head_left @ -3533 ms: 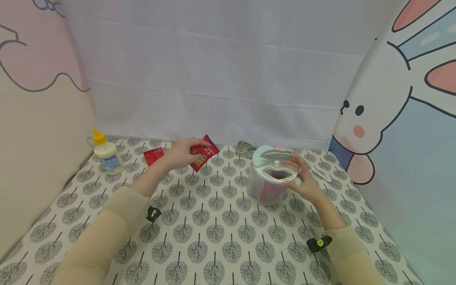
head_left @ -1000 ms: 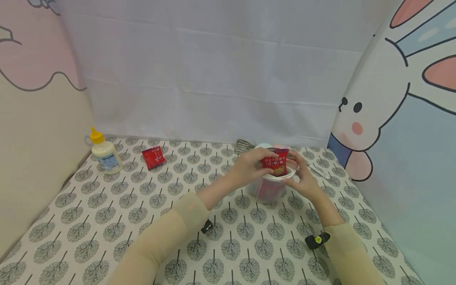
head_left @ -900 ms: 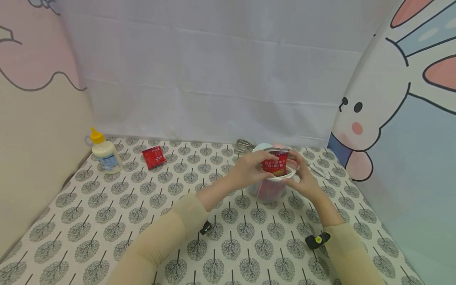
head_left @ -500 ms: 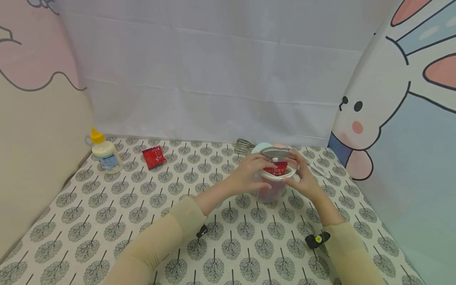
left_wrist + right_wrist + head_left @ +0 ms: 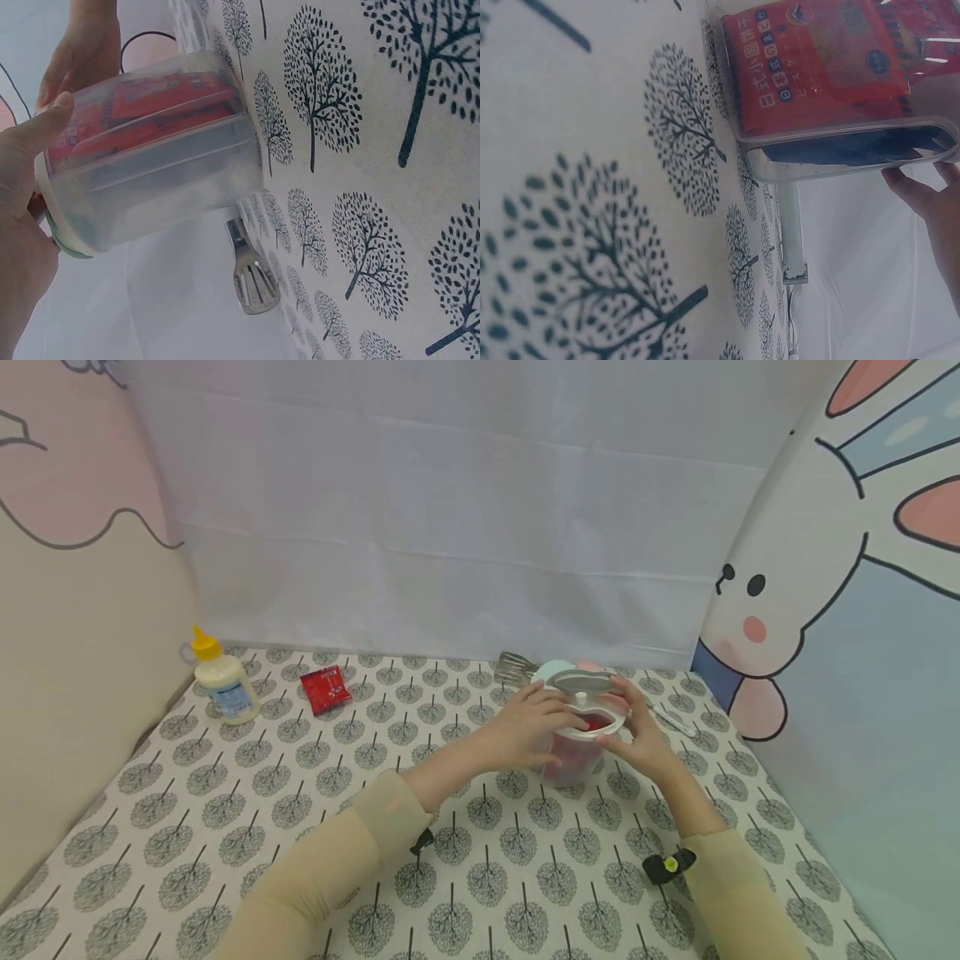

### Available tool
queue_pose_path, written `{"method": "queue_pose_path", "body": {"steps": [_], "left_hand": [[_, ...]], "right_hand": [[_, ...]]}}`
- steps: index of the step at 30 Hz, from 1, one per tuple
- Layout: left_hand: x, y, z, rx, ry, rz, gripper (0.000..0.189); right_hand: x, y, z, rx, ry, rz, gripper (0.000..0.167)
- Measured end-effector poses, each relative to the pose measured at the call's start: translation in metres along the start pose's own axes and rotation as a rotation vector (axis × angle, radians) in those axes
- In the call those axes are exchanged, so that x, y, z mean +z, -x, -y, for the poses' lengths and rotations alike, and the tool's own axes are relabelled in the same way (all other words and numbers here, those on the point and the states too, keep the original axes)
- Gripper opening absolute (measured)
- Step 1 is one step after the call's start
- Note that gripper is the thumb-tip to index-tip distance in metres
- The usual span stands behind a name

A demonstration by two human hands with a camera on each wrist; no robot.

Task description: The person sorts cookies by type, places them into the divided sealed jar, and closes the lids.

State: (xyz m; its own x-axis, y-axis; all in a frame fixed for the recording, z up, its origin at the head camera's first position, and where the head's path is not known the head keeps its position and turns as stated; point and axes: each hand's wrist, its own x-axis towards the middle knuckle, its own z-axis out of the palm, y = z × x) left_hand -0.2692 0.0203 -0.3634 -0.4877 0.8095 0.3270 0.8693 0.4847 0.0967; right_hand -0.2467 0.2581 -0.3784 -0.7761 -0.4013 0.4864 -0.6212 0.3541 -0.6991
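Observation:
A clear plastic storage jar (image 5: 573, 767) stands upright on the table, with divided compartments and a white-rimmed lid. Its grey flap (image 5: 581, 682) is raised, and my right hand (image 5: 642, 737) holds it up, thumb at the rim. My left hand (image 5: 522, 727) lies over the jar's near-left rim, fingers extended to the opening, where a bit of red biscuit packet (image 5: 597, 721) shows. Through the wall in the right wrist view, a red biscuit packet (image 5: 817, 67) fills one compartment and something dark blue (image 5: 862, 146) lies in another.
Another red packet (image 5: 326, 690) lies on the tree-patterned tablecloth (image 5: 450, 847) at left. Beyond it stands a white bottle with a yellow nozzle cap (image 5: 227, 689). A slotted spatula (image 5: 513, 668) lies behind the jar, its handle (image 5: 673, 722) emerging at right. White fabric (image 5: 435, 527) hangs behind.
My left hand has carried a red biscuit packet from the table to the jar; the packet has sunk through the opening and the fingers have let go. The right hand keeps holding the flap.

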Motion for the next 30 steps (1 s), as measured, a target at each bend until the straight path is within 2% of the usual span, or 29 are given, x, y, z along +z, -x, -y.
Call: {"method": "queue_pose_path", "body": {"steps": [3, 5, 10, 14, 23, 30], "left_hand": [[-0.004, 0.007, 0.004, 0.009, 0.114, -0.057, 0.064], [-0.010, 0.015, 0.007, -0.006, 0.206, -0.088, 0.064], [-0.031, 0.040, 0.023, -0.083, 0.373, -0.148, 0.072], [-0.047, 0.064, 0.045, -0.179, 0.452, -0.162, 0.080], [-0.059, 0.123, 0.101, -0.439, 0.455, -0.163, 0.085], [-0.060, 0.171, 0.158, -0.649, 0.443, -0.194, 0.089]], "right_hand": [[0.001, 0.000, -0.002, 0.015, 0.001, 0.002, 0.088], [0.001, 0.000, -0.002, 0.023, 0.001, 0.004, 0.088], [0.001, 0.000, -0.001, 0.026, 0.000, -0.002, 0.088], [0.001, -0.001, 0.000, 0.021, 0.000, -0.010, 0.087], [-0.001, 0.002, -0.001, 0.010, 0.016, -0.024, 0.087], [0.000, 0.001, -0.003, 0.000, 0.011, -0.015, 0.086]]}}
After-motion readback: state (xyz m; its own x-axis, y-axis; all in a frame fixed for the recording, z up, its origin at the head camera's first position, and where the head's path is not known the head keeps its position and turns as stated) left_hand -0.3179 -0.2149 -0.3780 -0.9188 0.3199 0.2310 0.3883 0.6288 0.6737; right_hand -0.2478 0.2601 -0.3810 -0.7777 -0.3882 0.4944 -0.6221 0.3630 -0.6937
